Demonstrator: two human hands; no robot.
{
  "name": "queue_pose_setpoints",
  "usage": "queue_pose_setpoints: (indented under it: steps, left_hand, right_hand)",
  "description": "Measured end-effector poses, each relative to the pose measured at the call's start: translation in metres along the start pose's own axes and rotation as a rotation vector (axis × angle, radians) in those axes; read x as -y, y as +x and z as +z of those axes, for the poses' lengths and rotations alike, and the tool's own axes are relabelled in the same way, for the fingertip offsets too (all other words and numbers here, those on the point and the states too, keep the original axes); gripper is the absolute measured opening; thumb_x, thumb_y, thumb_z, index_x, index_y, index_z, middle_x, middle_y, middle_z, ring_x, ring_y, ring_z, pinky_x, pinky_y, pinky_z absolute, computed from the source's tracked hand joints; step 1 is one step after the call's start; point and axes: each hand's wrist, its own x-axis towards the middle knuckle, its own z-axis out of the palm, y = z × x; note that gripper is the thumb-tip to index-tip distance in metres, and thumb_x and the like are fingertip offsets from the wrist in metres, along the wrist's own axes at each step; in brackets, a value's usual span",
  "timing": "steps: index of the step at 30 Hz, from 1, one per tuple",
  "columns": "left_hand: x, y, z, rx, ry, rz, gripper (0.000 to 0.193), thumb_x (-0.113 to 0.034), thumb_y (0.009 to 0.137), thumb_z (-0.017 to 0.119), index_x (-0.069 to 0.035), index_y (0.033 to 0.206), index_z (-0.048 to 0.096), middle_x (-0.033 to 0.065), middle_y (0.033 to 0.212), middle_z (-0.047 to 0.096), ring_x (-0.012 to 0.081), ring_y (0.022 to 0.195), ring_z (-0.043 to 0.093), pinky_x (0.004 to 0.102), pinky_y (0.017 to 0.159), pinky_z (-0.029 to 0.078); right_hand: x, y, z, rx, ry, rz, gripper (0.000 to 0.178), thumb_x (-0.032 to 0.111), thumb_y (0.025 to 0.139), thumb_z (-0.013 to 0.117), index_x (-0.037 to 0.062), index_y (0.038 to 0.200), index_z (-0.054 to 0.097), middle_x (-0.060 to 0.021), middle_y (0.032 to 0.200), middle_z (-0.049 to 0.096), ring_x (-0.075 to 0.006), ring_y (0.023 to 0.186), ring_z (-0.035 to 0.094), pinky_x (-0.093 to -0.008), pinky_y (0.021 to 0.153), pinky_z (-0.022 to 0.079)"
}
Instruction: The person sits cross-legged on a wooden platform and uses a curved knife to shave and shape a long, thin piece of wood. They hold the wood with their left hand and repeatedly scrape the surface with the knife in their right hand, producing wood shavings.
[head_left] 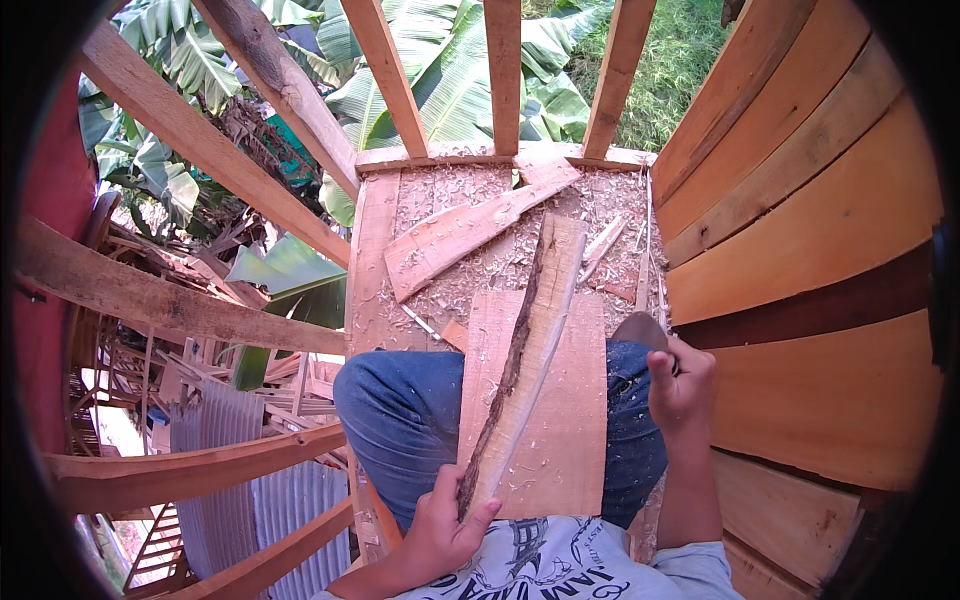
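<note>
My left hand [445,525] is closed around the near end of a long wooden strip [540,330]. Dark, rough bark runs down the strip's left edge, and its right edge is pale and cut. The strip slants away from me across a flat wooden board [560,430] that lies over my lap. To the right, above my knee, my right hand [685,385] grips a knife [640,328] with a broad, grey, rounded blade. The blade is apart from the strip. Its handle is mostly hidden by my fingers.
Wood shavings [450,285] cover the floor ahead, where a shaped wooden piece [460,235] lies. Slatted railings [200,310] stand on my left and ahead. A plank wall [800,300] rises close on my right. Corrugated sheets [300,510] lie beyond the left railing.
</note>
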Motion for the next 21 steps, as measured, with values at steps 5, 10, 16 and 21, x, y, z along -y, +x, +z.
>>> queue_pose_setpoints:
  steps: [5,10,16,21]
  left_hand:
    - [-0.006,0.007,0.010,0.050,-0.036,0.025,0.035,-0.018,0.089,0.063,0.004,0.108,0.043,0.0197,0.074,0.061,0.0262,0.070,0.067,0.0334,0.062,0.050]
    - [-0.002,0.006,0.010,0.064,0.004,0.023,0.035,-0.018,0.089,0.062,0.004,0.108,0.043,0.0199,0.073,0.061,0.0267,0.068,0.067,0.0335,0.060,0.049]
    - [0.000,0.000,0.006,0.191,-0.137,0.100,0.032,-0.022,0.091,0.060,0.001,0.106,0.043,0.0108,0.069,0.057,0.0217,0.055,0.060,0.0305,0.050,0.042]
    - [0.029,0.033,-0.005,0.521,-0.929,-0.100,0.037,-0.043,0.095,0.046,-0.009,0.089,0.033,-0.0008,0.060,0.036,0.0046,0.041,0.034,0.0179,0.040,0.032]
  right_hand:
    - [0.022,-0.020,0.020,0.118,-0.140,-0.115,0.063,0.063,0.075,0.063,0.0056,0.055,0.047,-0.0097,0.047,0.046,-0.0291,0.041,0.049,-0.0355,0.040,0.036]
    - [-0.017,0.000,0.019,-0.008,-0.327,-0.169,0.064,0.063,0.077,0.061,0.0035,0.056,0.048,-0.0124,0.049,0.048,-0.0322,0.045,0.051,-0.0371,0.043,0.038]
    - [-0.076,0.021,-0.023,-0.215,-0.135,0.314,0.065,0.055,0.086,0.057,-0.0045,0.062,0.049,-0.0138,0.047,0.039,-0.0206,0.043,0.041,-0.0358,0.046,0.032]
    - [-0.016,-0.019,0.001,-0.016,0.018,0.165,0.064,0.055,0.086,0.057,-0.0025,0.060,0.047,-0.0106,0.046,0.036,-0.0190,0.044,0.036,-0.0350,0.044,0.031]
